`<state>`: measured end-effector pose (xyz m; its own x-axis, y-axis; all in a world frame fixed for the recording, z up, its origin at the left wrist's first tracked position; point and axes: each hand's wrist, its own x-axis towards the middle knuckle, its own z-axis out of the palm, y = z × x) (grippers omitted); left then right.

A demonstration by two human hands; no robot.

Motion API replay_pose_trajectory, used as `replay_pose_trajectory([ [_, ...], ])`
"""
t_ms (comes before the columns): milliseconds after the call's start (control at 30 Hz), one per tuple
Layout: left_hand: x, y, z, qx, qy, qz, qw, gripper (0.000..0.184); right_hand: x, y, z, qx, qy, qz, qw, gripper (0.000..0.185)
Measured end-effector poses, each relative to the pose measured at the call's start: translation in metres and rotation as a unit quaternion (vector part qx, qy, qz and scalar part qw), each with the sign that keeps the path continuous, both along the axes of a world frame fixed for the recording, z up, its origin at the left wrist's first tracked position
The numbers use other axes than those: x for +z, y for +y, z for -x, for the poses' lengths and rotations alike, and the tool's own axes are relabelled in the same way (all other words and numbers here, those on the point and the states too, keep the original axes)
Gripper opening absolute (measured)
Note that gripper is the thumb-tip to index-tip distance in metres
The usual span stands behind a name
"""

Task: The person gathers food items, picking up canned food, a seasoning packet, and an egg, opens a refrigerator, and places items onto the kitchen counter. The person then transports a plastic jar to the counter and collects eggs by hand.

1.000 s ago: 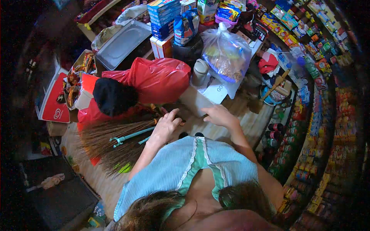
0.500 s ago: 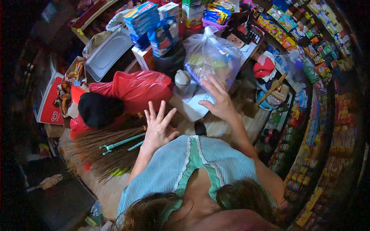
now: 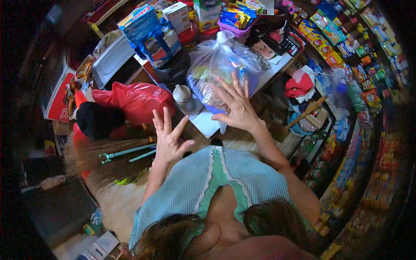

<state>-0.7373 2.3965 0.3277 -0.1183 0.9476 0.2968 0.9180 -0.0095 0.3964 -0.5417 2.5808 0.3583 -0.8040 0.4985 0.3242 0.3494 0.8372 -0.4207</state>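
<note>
My right hand (image 3: pixel 236 106) is open, fingers spread in front of a tied clear plastic bag (image 3: pixel 206 54) with mixed contents. Whether the fingertips touch the bag I cannot tell. My left hand (image 3: pixel 168 141) is also open and holds nothing, palm turned forward with the fingers up. Near it are a whitish bottle (image 3: pixel 183 94) and a full red plastic bag (image 3: pixel 143 100). Below the clear bag lies a white flat piece (image 3: pixel 205 124), partly covered.
A black cloth item (image 3: pixel 99 119) and a stick broom (image 3: pixel 93 158) are on the left. Behind stand a blue Eden box (image 3: pixel 138 24), a grey tray (image 3: pixel 113 58) and a purple basket (image 3: pixel 236 29) of sachets. A calculator (image 3: pixel 291 44) lies right of them. Packed shelves (image 3: pixel 346 143) curve along the right.
The view has shifted, so the table items sit further left. Both hands remain open and spread; the right now overlaps more of the clear bag's front.
</note>
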Motion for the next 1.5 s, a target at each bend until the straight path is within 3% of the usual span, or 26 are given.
replay_pose_trajectory([
  [67,0.002,0.000,-0.005,0.006,-0.007,0.006,1.000,0.077,-0.014,0.010,0.001,0.028,-0.018,0.019,0.999,0.076],
  [200,0.007,-0.002,-0.011,0.008,0.014,0.102,0.995,0.091,-0.010,0.008,0.001,0.050,0.042,0.000,0.998,0.071],
  [433,0.006,-0.018,-0.012,0.063,0.027,0.038,0.997,0.081,-0.023,0.005,0.017,0.054,0.013,0.103,0.993,0.079],
  [567,-0.003,-0.033,-0.001,0.071,0.013,0.059,0.996,0.083,-0.032,-0.001,0.030,0.068,-0.004,0.021,0.997,0.080],
  [733,-0.011,-0.061,0.009,0.086,-0.049,0.048,0.994,0.086,-0.030,-0.019,0.056,0.071,0.017,0.052,0.996,0.082],
  [900,-0.005,-0.091,0.027,0.127,-0.028,0.074,0.989,0.079,-0.024,-0.050,0.087,0.086,0.013,0.060,0.994,0.083],
  [1400,-0.015,-0.213,0.099,0.209,-0.071,0.056,0.974,0.070,-0.025,-0.153,0.200,0.220,-0.029,0.074,0.972,0.060],
  [1500,-0.015,-0.228,0.097,0.259,-0.060,0.069,0.962,0.079,-0.026,-0.164,0.215,0.274,-0.050,0.079,0.957,0.056],
])
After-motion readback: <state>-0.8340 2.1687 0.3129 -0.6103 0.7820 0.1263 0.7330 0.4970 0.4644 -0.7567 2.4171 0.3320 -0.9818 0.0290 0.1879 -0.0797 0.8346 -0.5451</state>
